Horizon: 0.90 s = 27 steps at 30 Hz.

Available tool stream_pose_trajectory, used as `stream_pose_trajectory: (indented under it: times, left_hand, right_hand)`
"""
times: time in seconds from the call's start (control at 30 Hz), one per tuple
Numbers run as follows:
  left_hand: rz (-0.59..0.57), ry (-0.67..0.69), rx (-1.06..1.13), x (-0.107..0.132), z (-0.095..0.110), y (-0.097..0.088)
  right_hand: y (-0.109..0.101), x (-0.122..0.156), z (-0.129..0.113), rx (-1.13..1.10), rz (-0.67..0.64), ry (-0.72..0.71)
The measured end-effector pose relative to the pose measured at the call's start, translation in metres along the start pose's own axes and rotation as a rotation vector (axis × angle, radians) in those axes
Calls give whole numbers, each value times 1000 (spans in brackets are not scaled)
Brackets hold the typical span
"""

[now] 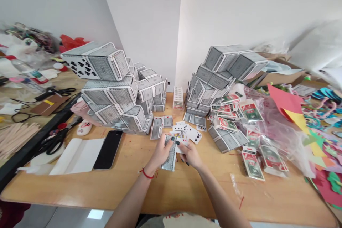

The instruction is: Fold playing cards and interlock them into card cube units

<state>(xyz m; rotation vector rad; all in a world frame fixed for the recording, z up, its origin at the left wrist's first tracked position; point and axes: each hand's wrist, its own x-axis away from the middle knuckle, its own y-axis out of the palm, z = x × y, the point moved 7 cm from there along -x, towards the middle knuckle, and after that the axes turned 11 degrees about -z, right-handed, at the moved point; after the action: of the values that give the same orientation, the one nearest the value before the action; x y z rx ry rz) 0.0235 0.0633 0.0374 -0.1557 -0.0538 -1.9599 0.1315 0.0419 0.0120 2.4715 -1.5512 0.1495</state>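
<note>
My left hand (159, 152), with a red string bracelet at the wrist, is closed on a grey-backed playing card (169, 162) that hangs toward me. Thumb and fingers of my right hand (191, 155) pinch a playing card (181, 147) whose white face shows, right beside the first. Whether the two cards are joined is hard to make out. Just beyond my hands lie loose face-up playing cards (193, 133). A small grey card block (156, 128) sits to their left.
Stacked blocks of folded cards rise at left (109, 92) and right (211, 78). Red-and-green card boxes (252, 165) and clear plastic wrap lie at right. A black phone (109, 149), white paper (77, 156) and black scissors (57, 140) lie at left. A wall stands behind.
</note>
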Motion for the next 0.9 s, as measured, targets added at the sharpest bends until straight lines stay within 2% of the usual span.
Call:
stream_pose_trajectory:
  times: [0.07, 0.13, 0.17, 0.27, 0.33, 0.37, 0.5, 0.57, 0.67, 0.77, 0.9]
  left_hand:
    - [-1, -2, 18, 0, -2, 0]
    - [-24, -39, 66, 1, -7, 1]
    - [-36, -66, 95, 1, -9, 1]
    - [-24, -107, 142, 1, -15, -3]
    - [21, -71, 111, 0, -15, -8]
    - [46, -42, 85, 0, -13, -11]
    - [117, 43, 7, -2, -11, -20]
    - [153, 59, -25, -1, -13, -25]
    - [194, 68, -59, 1, -15, -30]
    - [215, 71, -44, 1, -15, -33]
    - [218, 79, -40, 0, -13, -32]
  right_hand:
    - [-4, -2, 2, 41, -15, 43]
    - [-20, -5, -1, 145, 40, 79]
    - [-35, -6, -6, 242, 138, 86]
    - [-90, -3, -33, 689, 603, 107]
    - [-116, -1, -41, 928, 818, 275]
    - [-126, -4, -40, 989, 832, 380]
    - [-140, -12, -38, 1005, 848, 451]
    - [-139, -11, -40, 997, 878, 419]
    - [-128, -4, -48, 918, 900, 210]
    - [-111, 2, -48, 708, 759, -4]
    - [-86, 7, -35, 215, 485, -101]
